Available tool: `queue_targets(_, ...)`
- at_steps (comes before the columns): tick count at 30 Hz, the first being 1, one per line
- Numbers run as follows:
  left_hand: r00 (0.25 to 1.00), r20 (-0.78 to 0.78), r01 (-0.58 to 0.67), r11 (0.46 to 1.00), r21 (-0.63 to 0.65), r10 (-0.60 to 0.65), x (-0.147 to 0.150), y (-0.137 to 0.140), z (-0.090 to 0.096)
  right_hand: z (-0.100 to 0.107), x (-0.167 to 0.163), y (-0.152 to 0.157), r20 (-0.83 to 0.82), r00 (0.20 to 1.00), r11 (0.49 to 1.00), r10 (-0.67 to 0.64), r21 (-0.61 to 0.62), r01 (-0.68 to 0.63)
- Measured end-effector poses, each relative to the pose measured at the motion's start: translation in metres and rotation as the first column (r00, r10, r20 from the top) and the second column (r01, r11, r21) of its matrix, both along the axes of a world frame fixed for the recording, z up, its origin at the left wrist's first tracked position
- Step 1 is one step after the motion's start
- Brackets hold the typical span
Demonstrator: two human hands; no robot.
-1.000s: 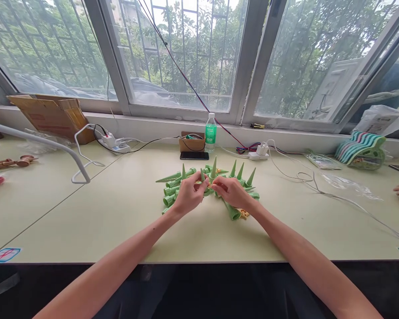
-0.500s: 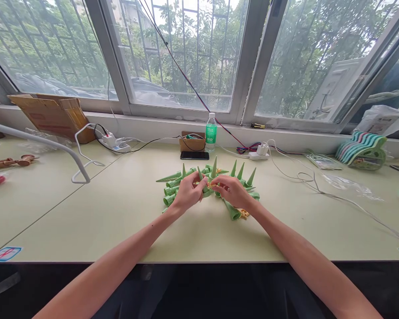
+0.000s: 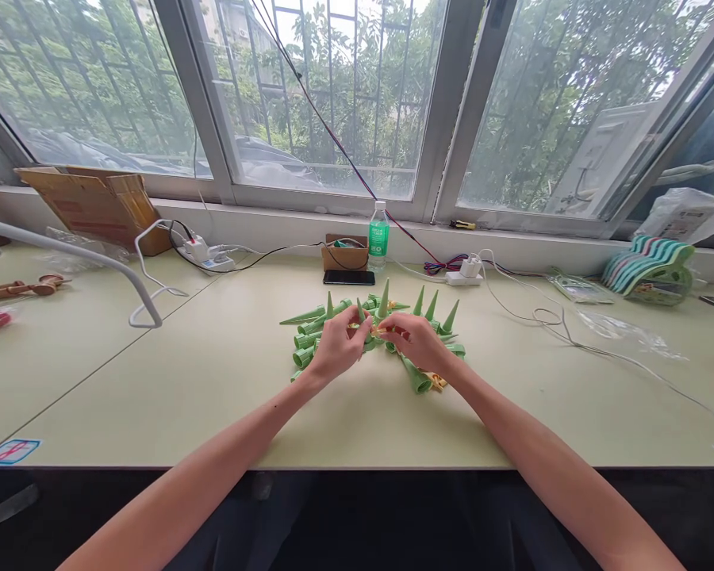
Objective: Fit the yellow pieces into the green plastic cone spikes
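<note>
My left hand (image 3: 343, 337) is closed around a green plastic cone (image 3: 361, 309), whose tip points up. Just beside it, my right hand (image 3: 415, 337) pinches a small yellow piece (image 3: 378, 330) against the cone's near side; my fingers partly hide where they meet. Around both hands lie several more green cones, some standing with tips up, like the tall one (image 3: 384, 300), others on their sides, like the one (image 3: 420, 381) under my right wrist. Small yellow parts (image 3: 437, 381) lie next to that cone.
Behind the cones are a black phone (image 3: 348, 277), a small cardboard box (image 3: 345, 254) and a green-labelled bottle (image 3: 378, 238). A white cable (image 3: 562, 317) crosses the right side. Green hangers (image 3: 648, 270) stand at the far right; a grey lamp arm (image 3: 95, 258) reaches in from the left.
My hands stay almost in place; the green cone in my left hand has turned or tilted slightly. At the far right edge, a teal item has shifted upward.
</note>
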State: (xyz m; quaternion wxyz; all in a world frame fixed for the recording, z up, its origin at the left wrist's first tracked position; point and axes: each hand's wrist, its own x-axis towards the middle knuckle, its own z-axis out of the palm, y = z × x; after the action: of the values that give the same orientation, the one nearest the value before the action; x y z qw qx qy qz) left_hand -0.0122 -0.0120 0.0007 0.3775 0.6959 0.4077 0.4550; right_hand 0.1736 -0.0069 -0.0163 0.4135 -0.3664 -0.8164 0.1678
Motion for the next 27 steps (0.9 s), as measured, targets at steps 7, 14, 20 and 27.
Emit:
queue_targets(7,0.995,-0.097,0.000,0.986,0.166,0.016,-0.0009,-0.0004,-0.0053,-0.0012,0.0006,0.0010,0.044,0.999,1.000,-0.015,0.008,0.015)
queue_targets(14,0.994,-0.106,0.037,0.981,0.191,-0.017,-0.0007,-0.0022,-0.0034,0.0002,0.0017,-0.0021,0.099,0.995,1.000,-0.001,-0.006,0.001)
queue_targets(20,0.995,-0.099,0.041,0.983,0.178,-0.023,0.0004,-0.0027,-0.0034,0.0000,0.0013,-0.0020,0.112,0.993,0.998,-0.022,-0.062,0.029)
queue_targets(27,0.997,-0.065,-0.020,0.985,0.169,0.031,0.0005,-0.0012,-0.0034,0.0022,0.0009,-0.0035,0.071,0.995,0.996,-0.075,-0.032,0.078)
